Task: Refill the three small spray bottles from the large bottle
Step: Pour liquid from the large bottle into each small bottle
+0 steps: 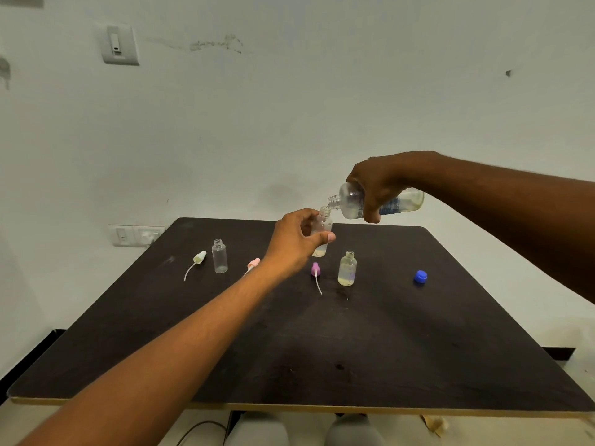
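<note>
You're pouring, bottle mouth to bottle mouth.
Your right hand (pixel 375 188) wraps the tilted large bottle (pixel 380 201); your left hand (pixel 294 241) pinches a small bottle (pixel 323 230) just beneath its neck.

The right hand (pixel 375 188) tips the large bottle (pixel 380 201) so its mouth meets the neck of a small bottle (pixel 323 228) held up by the left hand (pixel 296 241) above the dark counter (pixel 322 342). Two more small bottles, one at left (pixel 219 255) and one at right (pixel 347 268), stand uncapped, with a blue cap (pixel 420 277) far right.
</note>
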Motion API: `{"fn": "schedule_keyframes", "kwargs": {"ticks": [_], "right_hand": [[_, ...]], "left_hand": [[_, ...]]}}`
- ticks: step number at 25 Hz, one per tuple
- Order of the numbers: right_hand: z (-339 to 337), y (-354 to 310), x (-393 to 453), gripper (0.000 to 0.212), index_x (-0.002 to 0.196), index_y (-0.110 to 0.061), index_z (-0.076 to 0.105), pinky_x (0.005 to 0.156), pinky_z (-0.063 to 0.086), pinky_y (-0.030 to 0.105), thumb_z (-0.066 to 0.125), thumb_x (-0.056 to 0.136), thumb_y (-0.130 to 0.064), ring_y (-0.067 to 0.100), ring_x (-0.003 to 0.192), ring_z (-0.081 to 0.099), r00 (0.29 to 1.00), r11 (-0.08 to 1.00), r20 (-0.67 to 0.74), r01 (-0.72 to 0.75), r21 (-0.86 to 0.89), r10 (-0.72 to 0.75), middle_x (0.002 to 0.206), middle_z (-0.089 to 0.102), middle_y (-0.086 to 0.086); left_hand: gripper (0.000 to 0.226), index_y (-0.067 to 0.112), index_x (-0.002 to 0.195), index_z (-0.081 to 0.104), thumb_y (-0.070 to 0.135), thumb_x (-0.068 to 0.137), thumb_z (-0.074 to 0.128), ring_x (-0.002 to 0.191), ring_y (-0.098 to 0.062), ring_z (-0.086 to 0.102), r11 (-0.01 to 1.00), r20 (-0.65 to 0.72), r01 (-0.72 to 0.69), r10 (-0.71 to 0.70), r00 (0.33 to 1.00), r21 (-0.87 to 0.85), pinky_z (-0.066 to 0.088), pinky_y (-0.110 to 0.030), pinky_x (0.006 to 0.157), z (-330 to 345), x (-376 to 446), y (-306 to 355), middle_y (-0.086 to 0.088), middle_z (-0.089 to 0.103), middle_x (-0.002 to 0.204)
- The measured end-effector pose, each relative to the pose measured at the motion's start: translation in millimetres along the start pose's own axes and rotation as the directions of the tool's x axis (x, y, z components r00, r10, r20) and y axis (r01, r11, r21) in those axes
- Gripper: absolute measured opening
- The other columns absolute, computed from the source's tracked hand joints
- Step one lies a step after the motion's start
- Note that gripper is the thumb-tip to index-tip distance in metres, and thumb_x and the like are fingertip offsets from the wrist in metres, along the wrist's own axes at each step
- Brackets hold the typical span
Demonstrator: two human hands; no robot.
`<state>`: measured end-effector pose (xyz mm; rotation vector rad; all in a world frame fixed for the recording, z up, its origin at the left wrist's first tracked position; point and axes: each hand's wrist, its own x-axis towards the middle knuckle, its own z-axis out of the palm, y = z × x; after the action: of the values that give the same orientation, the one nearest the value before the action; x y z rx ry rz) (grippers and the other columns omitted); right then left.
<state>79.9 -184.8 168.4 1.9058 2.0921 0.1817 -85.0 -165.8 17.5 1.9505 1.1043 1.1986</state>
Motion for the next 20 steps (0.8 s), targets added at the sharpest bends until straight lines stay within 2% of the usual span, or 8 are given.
{"fn": "schedule_keyframes", "kwargs": {"ticks": [4,7,10,13,17,20], "right_hand": [[-0.4,-0.5,-0.2,0.047,0.106,-0.020,0.055,0.071,0.045,0.028,0.088,0.072,-0.026,0.023,0.094,0.060,1.000,1.000,0.005,-0.003,0.010,0.002,0.102,0.061,0.003],[-0.4,-0.5,-0.7,0.047,0.105,-0.020,0.056,0.066,0.043,0.027,0.088,0.072,-0.026,0.023,0.092,0.060,1.000,1.000,0.005,-0.004,0.010,0.004,0.100,0.062,0.003],[-0.3,-0.4,-0.5,0.047,0.106,-0.020,0.057,0.068,0.044,0.028,0.088,0.071,-0.026,0.023,0.092,0.060,1.000,1.000,0.006,-0.005,0.010,0.005,0.099,0.061,0.002],[-0.7,-0.3,-0.3,0.046,0.104,-0.020,0.055,0.069,0.043,0.028,0.088,0.072,-0.026,0.023,0.093,0.059,1.000,1.000,0.005,-0.006,0.014,0.006,0.101,0.061,0.003],[-1.0,0.9,0.0,0.045,0.103,-0.020,0.056,0.058,0.041,0.024,0.088,0.072,-0.025,0.023,0.093,0.060,1.000,1.000,0.002,-0.002,0.023,0.002,0.101,0.062,0.003],[0.6,1.3,1.5,0.044,0.101,-0.021,0.055,0.056,0.039,0.023,0.088,0.072,-0.025,0.023,0.092,0.058,1.000,1.000,-0.010,-0.002,0.029,0.002,0.098,0.060,0.002]], "left_hand": [[0.053,0.015,0.129,0.064,0.031,0.082,0.082,0.103,-0.007,0.059,1.000,-0.003,-0.001,0.001,1.000,-0.001,0.045,-0.020,0.084,0.6,0.9,-1.2,0.002,0.068,0.122],[0.051,0.016,0.128,0.064,0.031,0.083,0.082,0.100,-0.006,0.058,1.000,-0.002,-0.003,0.003,1.000,0.009,0.043,-0.014,0.079,0.6,0.8,-1.1,0.005,0.067,0.118],[0.051,0.015,0.129,0.064,0.030,0.083,0.082,0.099,-0.005,0.058,1.000,0.000,-0.003,0.003,1.000,0.006,0.041,-0.010,0.075,-0.2,0.0,-0.8,0.008,0.065,0.115],[0.052,0.015,0.129,0.064,0.030,0.083,0.082,0.102,-0.006,0.059,1.000,0.001,-0.002,0.002,1.000,-0.001,0.043,-0.014,0.080,-0.8,0.9,-0.5,0.003,0.068,0.121],[0.054,0.015,0.131,0.063,0.030,0.082,0.082,0.104,-0.008,0.060,1.000,-0.004,0.001,-0.001,1.000,-0.001,0.046,-0.021,0.087,-1.1,2.1,-0.3,0.000,0.068,0.125],[0.053,0.015,0.129,0.064,0.029,0.082,0.083,0.105,-0.009,0.061,1.000,-0.007,0.003,-0.003,1.000,-0.010,0.047,-0.021,0.088,-1.4,2.4,-1.3,0.002,0.067,0.121]]}}
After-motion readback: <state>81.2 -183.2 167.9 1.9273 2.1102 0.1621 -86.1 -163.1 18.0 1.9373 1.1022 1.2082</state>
